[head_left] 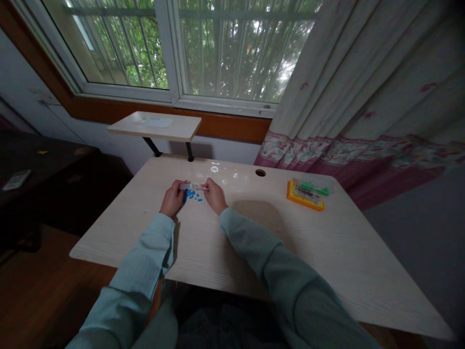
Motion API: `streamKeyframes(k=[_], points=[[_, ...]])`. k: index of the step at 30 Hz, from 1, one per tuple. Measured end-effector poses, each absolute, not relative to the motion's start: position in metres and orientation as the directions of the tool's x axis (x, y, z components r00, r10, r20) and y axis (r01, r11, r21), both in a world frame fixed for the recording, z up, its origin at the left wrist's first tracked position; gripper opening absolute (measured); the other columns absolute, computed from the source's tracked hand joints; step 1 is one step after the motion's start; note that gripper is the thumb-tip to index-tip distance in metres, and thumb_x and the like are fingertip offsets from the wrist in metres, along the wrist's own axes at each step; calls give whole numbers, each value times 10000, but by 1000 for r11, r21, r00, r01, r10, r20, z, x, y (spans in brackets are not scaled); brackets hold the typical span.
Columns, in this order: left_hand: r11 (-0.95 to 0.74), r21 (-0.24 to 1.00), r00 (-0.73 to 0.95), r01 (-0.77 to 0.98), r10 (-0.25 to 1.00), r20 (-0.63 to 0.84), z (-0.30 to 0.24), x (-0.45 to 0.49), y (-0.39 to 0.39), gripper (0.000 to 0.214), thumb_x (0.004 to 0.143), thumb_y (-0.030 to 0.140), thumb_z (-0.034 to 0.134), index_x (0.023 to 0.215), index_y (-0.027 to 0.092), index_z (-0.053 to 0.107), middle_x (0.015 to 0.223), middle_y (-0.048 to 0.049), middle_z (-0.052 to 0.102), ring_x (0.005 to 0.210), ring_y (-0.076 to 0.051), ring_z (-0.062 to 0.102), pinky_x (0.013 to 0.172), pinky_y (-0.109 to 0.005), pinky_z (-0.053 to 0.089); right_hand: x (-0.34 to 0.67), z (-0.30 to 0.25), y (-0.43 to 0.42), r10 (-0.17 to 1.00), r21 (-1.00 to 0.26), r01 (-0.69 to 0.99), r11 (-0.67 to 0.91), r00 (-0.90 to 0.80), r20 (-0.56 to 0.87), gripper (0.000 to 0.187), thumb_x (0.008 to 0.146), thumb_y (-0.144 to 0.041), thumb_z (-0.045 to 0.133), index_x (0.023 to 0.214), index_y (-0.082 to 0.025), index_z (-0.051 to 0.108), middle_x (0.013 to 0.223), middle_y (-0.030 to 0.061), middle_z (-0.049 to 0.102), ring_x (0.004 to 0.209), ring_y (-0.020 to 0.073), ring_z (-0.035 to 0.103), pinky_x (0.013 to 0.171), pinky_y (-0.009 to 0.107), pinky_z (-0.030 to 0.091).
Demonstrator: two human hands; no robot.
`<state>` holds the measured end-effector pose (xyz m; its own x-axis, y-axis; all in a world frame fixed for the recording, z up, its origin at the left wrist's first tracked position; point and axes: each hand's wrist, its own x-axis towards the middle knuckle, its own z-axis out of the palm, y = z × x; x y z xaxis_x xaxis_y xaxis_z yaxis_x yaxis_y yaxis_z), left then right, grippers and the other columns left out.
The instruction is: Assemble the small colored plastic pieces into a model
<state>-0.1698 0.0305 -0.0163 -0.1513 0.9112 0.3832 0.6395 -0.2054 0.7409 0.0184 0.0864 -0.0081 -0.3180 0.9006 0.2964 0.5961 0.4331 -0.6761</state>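
Observation:
Between my two hands a clear plastic bag [192, 186] is stretched sideways, just above the desk. My left hand [173, 198] pinches its left end and my right hand [215, 195] pinches its right end. Small flat blue pieces [192, 195] lie scattered on the desk right below the bag. More blue shows close by the fingers of my left hand; whether it is inside the bag or on the desk, I cannot tell.
On the desk [203, 252], to the right, a yellow-orange box [305, 196] stands by a clear bag of green pieces [315, 187]. A raised shelf [156, 125] with a paper is at the back left. A round cable hole [260, 172] lies near the back edge.

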Motion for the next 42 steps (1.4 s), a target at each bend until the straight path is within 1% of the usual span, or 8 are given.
streamKeyframes(k=[7,14,17,23,27,32,35,42], points=[[-195,723,-170,663,901,399,-17,-169,31,289,876,267,475,1148,194,539,1212,-89,666,972,-203,660,862,-322,507,19,-6,87,909,-732,542,414,-295,296,165,823,-92,518,850,-255,505,914,-5,685,838,163,633,739,254,460],[-170,728,-204,664,896,395,-10,-165,29,302,868,257,492,1155,183,552,1186,-88,676,873,-184,663,799,-297,513,18,-7,88,921,-795,473,380,-271,279,157,824,-104,518,838,-258,491,930,-16,689,766,150,630,699,259,478],[-167,717,-223,677,881,416,-7,-163,27,319,865,243,493,1170,179,561,1130,-76,693,820,-169,653,771,-281,512,17,-6,90,921,-809,449,380,-263,287,138,830,-125,523,836,-259,490,925,-19,691,728,145,625,673,261,483],[-171,721,-260,671,857,445,-4,-161,26,345,859,227,489,1190,168,570,1138,-77,690,803,-157,645,766,-272,513,13,-5,92,923,-820,433,374,-259,284,138,826,-131,529,828,-262,486,921,-22,696,724,149,624,664,267,485],[-193,728,-270,657,842,467,-4,-161,26,350,868,239,486,1200,173,576,1170,-78,677,881,-169,654,823,-293,511,11,-6,94,926,-820,439,367,-257,277,126,832,-141,528,829,-258,482,919,-17,694,743,151,624,670,263,474],[-239,727,-286,644,806,518,0,-162,26,342,881,243,502,1206,197,596,1187,-68,666,1012,-192,638,916,-324,494,7,-7,99,912,-800,441,408,-230,338,72,849,-207,531,817,-250,483,842,-22,677,724,148,615,662,252,443],[-265,760,-313,594,794,521,1,-162,26,332,886,258,515,1202,200,597,1172,-72,666,1021,-193,641,929,-332,499,6,-6,102,912,-805,430,409,-218,347,73,850,-273,543,813,-249,486,762,-30,634,714,145,603,646,242,433],[-282,810,-350,513,793,498,-5,-163,30,335,866,306,575,1179,193,607,1133,-83,679,1015,-199,651,952,-361,501,6,-7,106,913,-846,346,406,-199,356,137,843,-351,563,812,-250,475,749,-45,606,688,129,588,589,218,443]])
